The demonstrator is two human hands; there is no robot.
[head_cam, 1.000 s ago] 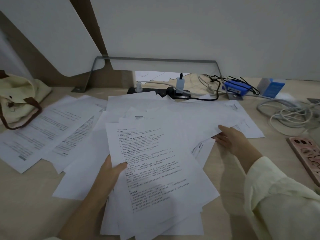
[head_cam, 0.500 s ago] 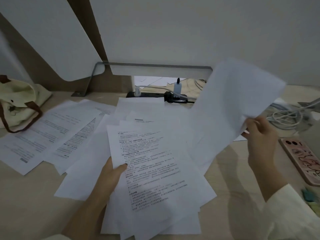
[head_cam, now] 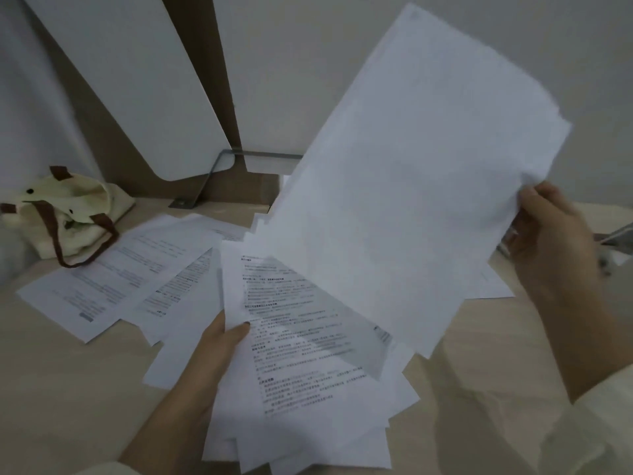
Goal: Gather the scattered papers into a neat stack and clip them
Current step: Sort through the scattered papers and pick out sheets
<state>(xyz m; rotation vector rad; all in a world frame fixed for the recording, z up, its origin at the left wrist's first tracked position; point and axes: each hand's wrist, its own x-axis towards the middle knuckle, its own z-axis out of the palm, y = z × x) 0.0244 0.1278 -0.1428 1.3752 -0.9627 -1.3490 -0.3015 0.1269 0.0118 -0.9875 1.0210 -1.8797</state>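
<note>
- The right hand (head_cam: 551,241) pinches the right edge of several blank-sided white paper sheets (head_cam: 411,183), raised and tilted above the pale wooden desk (head_cam: 51,399).
- The left hand (head_cam: 219,344) grips a loose pile of printed white pages (head_cam: 308,382) near the middle, thumb on top.
- More printed sheets (head_cam: 113,279) lie fanned at left.
- A cream cloth bag with brown handles (head_cam: 68,214) sits far left.

A thin sheaf of white paper sheets (head_cam: 411,186), blank side showing, is held up off the pale bench (head_cam: 68,389), tilted and pinched at its right edge. Beneath it, an uneven pile of printed white sheets (head_cam: 308,389) lies fanned near the front edge. Other scattered printed white sheets (head_cam: 113,279) lie overlapping at the left.
</note>
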